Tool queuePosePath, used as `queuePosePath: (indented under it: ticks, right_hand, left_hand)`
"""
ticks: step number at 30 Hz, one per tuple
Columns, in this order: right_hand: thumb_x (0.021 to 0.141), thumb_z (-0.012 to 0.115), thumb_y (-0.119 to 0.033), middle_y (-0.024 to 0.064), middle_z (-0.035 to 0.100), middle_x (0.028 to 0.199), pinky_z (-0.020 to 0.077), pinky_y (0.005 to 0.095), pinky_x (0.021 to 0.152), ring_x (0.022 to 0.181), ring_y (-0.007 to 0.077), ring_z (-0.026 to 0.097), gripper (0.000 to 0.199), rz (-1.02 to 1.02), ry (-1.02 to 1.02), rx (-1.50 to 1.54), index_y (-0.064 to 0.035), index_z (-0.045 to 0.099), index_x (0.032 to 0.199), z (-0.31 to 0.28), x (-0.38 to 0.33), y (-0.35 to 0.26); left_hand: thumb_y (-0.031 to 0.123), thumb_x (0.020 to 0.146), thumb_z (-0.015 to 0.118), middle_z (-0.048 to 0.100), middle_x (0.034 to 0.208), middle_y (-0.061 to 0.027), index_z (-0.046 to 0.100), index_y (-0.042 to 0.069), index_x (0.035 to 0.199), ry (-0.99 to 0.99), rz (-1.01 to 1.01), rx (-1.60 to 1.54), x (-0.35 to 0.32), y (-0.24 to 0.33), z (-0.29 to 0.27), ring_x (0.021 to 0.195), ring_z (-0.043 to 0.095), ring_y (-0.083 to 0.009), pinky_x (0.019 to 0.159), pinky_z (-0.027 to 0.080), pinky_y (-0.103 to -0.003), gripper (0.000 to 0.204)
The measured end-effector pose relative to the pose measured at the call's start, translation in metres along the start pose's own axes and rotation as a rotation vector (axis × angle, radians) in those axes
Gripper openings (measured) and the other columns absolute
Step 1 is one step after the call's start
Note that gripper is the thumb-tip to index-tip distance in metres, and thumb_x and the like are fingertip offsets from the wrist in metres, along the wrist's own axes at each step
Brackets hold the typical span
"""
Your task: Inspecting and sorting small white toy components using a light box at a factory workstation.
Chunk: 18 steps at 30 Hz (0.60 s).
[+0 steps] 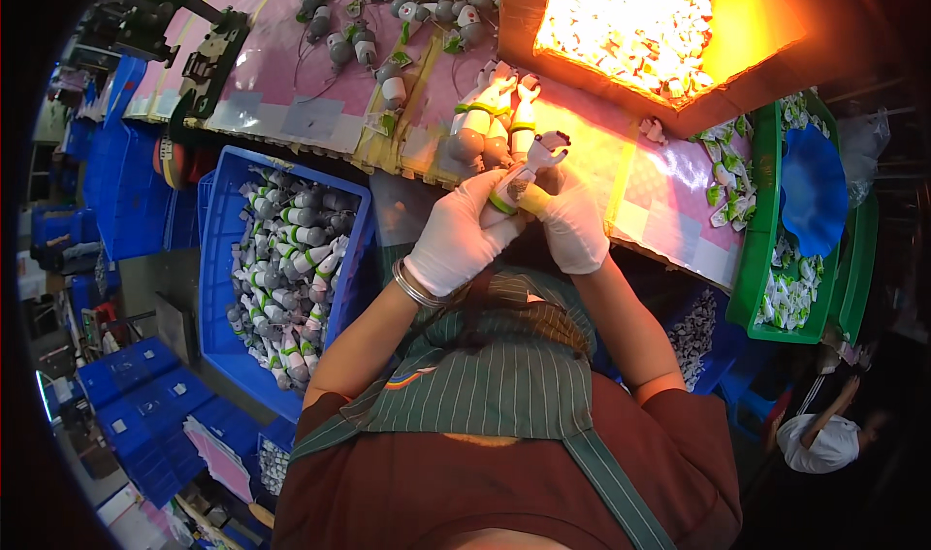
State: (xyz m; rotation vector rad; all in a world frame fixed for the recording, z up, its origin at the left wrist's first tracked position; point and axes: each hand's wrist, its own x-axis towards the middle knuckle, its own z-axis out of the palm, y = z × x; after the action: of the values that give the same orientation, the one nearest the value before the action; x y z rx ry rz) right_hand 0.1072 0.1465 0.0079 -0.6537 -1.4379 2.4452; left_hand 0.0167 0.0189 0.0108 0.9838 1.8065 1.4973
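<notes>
At the near edge of the pink-topped table (291,94), my two white-gloved hands meet around a white toy arm (545,150) with a claw-like end and a green band. My left hand (451,240) closes on its lower part. From the other side, my right hand (574,225) grips it with a yellow-wrapped thumb or fingertip near its middle. The claw points up and to the right; its lower end is hidden by my fingers. Just beyond it, several similar toy arms (475,123) with grey rounded ends lie side by side on the table.
A brightly lit cardboard box (669,113) of small white parts stands at the far right. Grey-and-white parts (393,89) lie farther back. A blue crate (215,278) of toy arms is left, a green crate (747,293) right. Another person (819,443) is at lower right.
</notes>
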Motion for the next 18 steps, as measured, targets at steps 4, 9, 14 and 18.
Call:
queuePosePath:
  ticks: [4, 9, 14, 18]
  right_hand:
    - [0.077, 0.067, -0.008, 0.0027, 0.06, 0.09, 0.0455, 0.0254, 0.07, 0.081, 0.0106, 0.057, 0.025, -0.06, 0.075, -0.017, -0.0032, 0.055, 0.099, 0.011, -0.003, 0.006]
    - [0.092, 0.052, -0.044, 0.0004, 0.056, 0.086, 0.0429, 0.0197, 0.054, 0.068, 0.0082, 0.054, 0.037, 0.161, -0.337, 0.271, -0.0083, 0.052, 0.102, -0.024, 0.0, -0.015]
    - [0.09, 0.053, -0.051, 0.0025, 0.06, 0.082, 0.0417, 0.0187, 0.052, 0.065, 0.0073, 0.055, 0.043, 0.534, -0.443, 0.033, -0.011, 0.057, 0.105, -0.04, -0.005, -0.04]
    - [0.084, 0.064, -0.024, 0.0021, 0.06, 0.082, 0.0474, 0.0297, 0.055, 0.065, 0.0142, 0.057, 0.017, -0.143, -0.298, -0.812, -0.0081, 0.059, 0.087, -0.028, -0.006, -0.037]
  left_hand:
    - [0.012, 0.079, 0.071, 0.062, 0.097, -0.0102, 0.057, 0.004, 0.11, -0.085, -0.17, 0.093, 0.0, 0.015, -0.008, 0.09, 0.063, -0.0213, 0.079, 0.049, -0.031, 0.035]
    - [0.018, 0.08, 0.069, 0.061, 0.092, -0.0074, 0.058, 0.007, 0.102, 0.026, 0.174, 0.392, -0.003, 0.015, -0.018, 0.084, 0.062, -0.0249, 0.073, 0.05, -0.034, 0.026]
    - [0.026, 0.076, 0.067, 0.05, 0.074, -0.0011, 0.058, 0.017, 0.088, -0.012, 0.537, 0.969, 0.007, 0.034, -0.027, 0.068, 0.054, -0.0206, 0.057, 0.045, -0.034, 0.017]
    - [0.026, 0.078, 0.067, 0.055, 0.079, -0.0022, 0.059, 0.015, 0.092, -0.149, 0.468, 0.956, 0.009, 0.025, -0.034, 0.071, 0.057, -0.0214, 0.059, 0.046, -0.033, 0.019]
